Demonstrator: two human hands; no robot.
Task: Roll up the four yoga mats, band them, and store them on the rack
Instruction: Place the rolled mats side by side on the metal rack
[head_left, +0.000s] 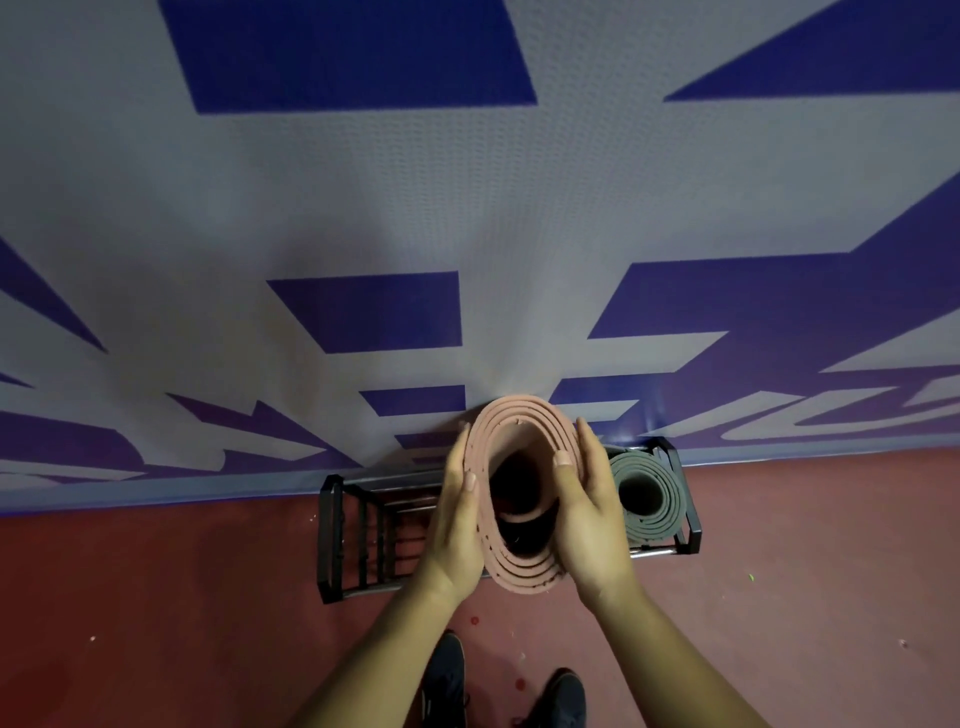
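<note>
I look down the open end of a rolled pink yoga mat (524, 426), held upright over the black metal rack (332, 540) on the floor. My left hand (457, 525) holds the roll's left side, thumb lying on its rim. My right hand (587, 514) holds the right side, thumb hooked over the rim into the hollow. A rolled grey mat (649, 493) stands upright in the rack's right end, beside my right hand. The pink roll's lower part and any band on it are hidden.
The rack stands against a grey wall with blue shapes (363, 312). Its left compartments with black bars (374, 540) hold nothing visible. My dark shoes (447, 670) stand on the red floor (156, 597) just in front of the rack.
</note>
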